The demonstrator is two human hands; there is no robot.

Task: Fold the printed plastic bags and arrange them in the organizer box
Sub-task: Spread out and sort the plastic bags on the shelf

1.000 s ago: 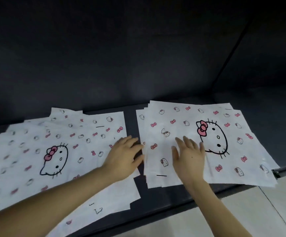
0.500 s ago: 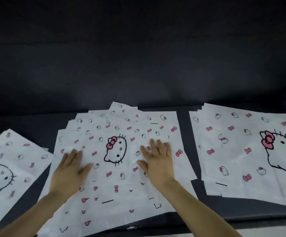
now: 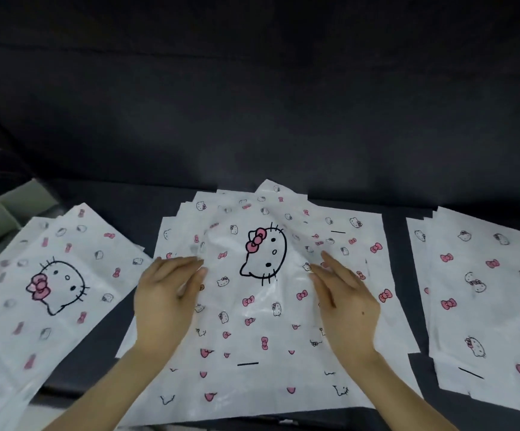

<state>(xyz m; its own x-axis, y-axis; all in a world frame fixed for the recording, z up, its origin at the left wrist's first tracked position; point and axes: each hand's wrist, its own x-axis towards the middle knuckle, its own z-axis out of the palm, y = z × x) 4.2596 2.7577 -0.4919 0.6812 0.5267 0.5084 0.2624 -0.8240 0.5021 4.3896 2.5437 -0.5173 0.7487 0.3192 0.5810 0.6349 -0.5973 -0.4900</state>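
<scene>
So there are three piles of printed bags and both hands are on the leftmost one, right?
Not quite. In the head view there are three piles, but the left hand and right hand are on the middle pile, not the leftmost pile.

- Left hand (image 3: pixel 167 303) is seen palm down, fingers straight and held close together, tips pointed up and to the right.
- Right hand (image 3: pixel 347 301) is pretty much mirrored (palm down, fingers straight), tips pointed up and to the left.
- Left forearm (image 3: pixel 103 390) and right forearm (image 3: pixel 401 399) are bare, angled in from the bottom edge.
- The hands are held apart, no fingers curled.
</scene>
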